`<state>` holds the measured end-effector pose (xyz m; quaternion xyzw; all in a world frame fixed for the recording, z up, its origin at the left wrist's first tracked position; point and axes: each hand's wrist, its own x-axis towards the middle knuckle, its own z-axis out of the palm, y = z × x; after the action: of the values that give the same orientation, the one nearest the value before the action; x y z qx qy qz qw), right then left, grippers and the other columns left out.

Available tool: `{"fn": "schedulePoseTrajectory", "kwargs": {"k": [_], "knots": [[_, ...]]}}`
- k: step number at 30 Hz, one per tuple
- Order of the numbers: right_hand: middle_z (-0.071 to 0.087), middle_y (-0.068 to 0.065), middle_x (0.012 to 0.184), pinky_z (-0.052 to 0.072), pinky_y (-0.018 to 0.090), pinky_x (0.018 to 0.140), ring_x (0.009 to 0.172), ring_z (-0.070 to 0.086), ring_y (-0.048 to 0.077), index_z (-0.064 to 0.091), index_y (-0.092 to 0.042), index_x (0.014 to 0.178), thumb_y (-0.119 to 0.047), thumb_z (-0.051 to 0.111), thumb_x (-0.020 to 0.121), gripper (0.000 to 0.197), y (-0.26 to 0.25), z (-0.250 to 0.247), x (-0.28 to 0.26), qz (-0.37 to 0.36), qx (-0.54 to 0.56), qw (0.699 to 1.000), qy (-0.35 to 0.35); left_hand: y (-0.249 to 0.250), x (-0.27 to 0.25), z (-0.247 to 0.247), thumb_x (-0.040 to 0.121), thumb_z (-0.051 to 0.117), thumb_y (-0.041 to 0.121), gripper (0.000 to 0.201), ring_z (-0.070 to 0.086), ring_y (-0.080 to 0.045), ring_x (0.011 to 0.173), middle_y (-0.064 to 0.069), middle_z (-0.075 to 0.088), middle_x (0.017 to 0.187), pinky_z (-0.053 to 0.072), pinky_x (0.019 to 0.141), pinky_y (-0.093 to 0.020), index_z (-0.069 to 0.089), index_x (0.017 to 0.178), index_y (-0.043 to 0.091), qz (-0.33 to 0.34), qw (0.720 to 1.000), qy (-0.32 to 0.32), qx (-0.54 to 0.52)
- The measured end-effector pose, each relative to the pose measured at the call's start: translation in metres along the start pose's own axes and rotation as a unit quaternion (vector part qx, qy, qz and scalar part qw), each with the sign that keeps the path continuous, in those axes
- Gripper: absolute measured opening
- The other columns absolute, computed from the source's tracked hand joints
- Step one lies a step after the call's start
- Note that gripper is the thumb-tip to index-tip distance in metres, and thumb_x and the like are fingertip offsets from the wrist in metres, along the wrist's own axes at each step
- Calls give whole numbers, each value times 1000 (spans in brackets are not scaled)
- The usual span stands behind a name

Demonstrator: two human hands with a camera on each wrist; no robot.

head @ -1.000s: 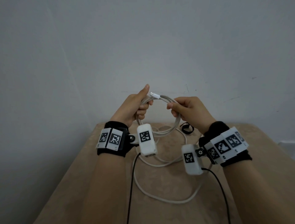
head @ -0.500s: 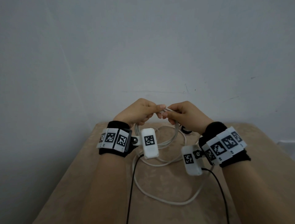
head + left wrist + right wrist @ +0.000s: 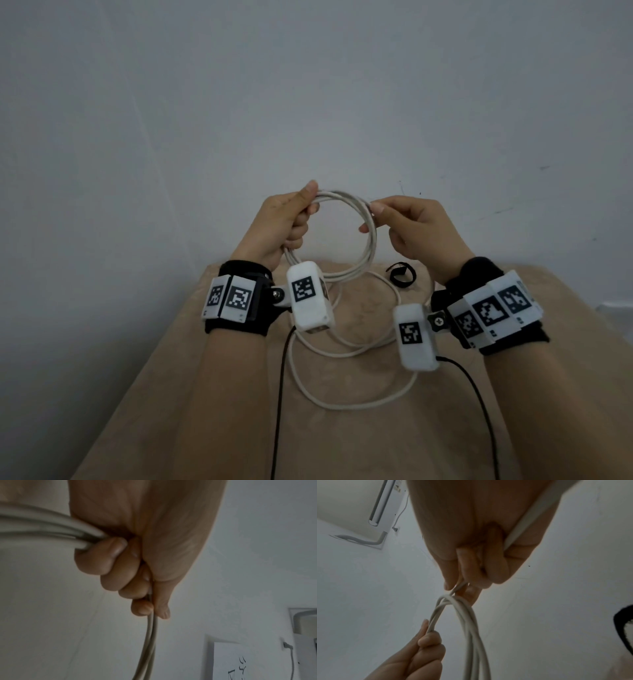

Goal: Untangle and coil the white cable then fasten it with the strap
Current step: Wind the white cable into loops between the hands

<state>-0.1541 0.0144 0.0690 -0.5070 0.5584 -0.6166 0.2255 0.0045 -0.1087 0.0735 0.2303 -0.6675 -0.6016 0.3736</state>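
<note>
Both hands pinching the white cable (image 3: 368,240) coil, left hand (image 3: 281,226) gripping the loops, right hand (image 3: 414,229) feeding; it's light, springy, strap (image 3: 400,274) just behind

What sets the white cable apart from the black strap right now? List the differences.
The white cable is long, partly coiled and held up by both hands; the black strap is short and lies untouched on the table. Part of the cable trails on the table; the strap lies wholly on it. Both are looped.

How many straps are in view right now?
1: a black strap lies on the beige table, just behind the right hand. Others could be hidden behind the hands.
</note>
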Motion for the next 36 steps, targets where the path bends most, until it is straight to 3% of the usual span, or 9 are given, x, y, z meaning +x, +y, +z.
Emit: {"fn": "schedulePoseTrajectory", "kwargs": {"k": [4,6,11,20,28,33,36], "knots": [[75,0,79,29,17,34,30,32,10,73,-14,84,-19,58,93,18,0,-4,0,-10,-15,999,34,0,0,-2,97,50,41,40,15,-4,37,11,23,47,11,37,-18,47,65,16,7,1000,20,-16],[75,-4,80,33,17,36,30,37,11,73,-12,84,-22,61,92,17,0,-4,-1,-19,-24,998,50,0,0,-1,97,50,40,40,15,-4,37,10,23,48,10,37,-18,47,65,16,10,999,25,-17],[76,-4,83,31,14,35,29,40,14,71,-4,89,-23,62,91,21,-3,-3,-2,-17,-1,997,74,2,1,-2,97,51,41,40,16,-4,37,8,24,51,10,38,-19,47,65,17,17,998,46,-45],[75,1,97,24,17,33,27,38,14,65,-14,110,-30,38,102,33,-1,7,-3,12,18,1000,-2,3,5,11,97,49,43,40,16,-2,35,10,24,48,13,34,-17,47,67,17,7,980,82,-179],[73,7,76,22,13,31,26,26,11,63,-3,108,-23,33,104,36,0,11,-4,-9,74,996,-43,3,7,8,97,45,47,42,18,-2,31,10,24,45,16,30,-15,44,66,17,-24,955,68,-288],[59,3,60,21,14,34,33,23,6,62,-11,89,-19,34,103,32,-1,13,-2,-12,86,996,-28,3,7,11,97,44,47,43,19,-2,31,10,23,44,18,31,-15,44,66,17,-36,956,54,-286],[51,5,61,22,12,35,34,26,2,61,-13,86,-18,34,103,33,0,13,-1,-14,80,997,-12,1,7,9,98,43,46,43,22,-3,33,9,26,43,22,35,-14,45,67,17,-53,961,37,-269]]}}
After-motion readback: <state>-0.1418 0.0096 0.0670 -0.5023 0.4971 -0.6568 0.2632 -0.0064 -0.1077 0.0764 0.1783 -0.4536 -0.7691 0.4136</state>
